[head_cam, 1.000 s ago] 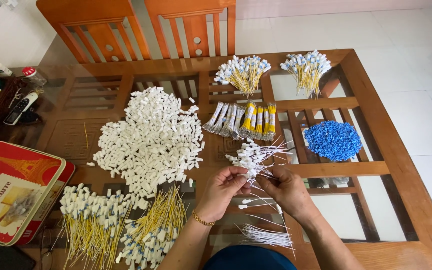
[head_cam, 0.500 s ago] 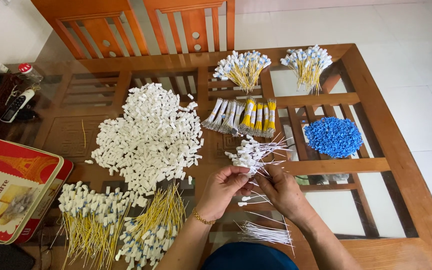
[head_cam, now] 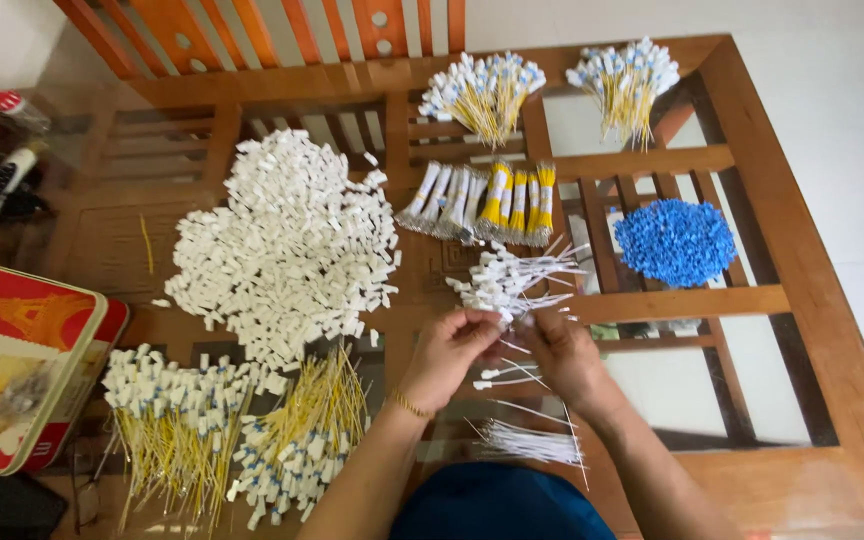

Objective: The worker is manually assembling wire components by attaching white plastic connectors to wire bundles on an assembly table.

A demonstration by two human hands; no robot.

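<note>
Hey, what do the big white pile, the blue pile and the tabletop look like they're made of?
White pile: small blocky pieces, likely moulded plastic, matte and uniform in shape. Blue pile: tiny beads or caps, probably plastic, evenly saturated colour. Tabletop: seemingly clear glass over a varnished reddish wood frame, since the slats and floor show through it.
</note>
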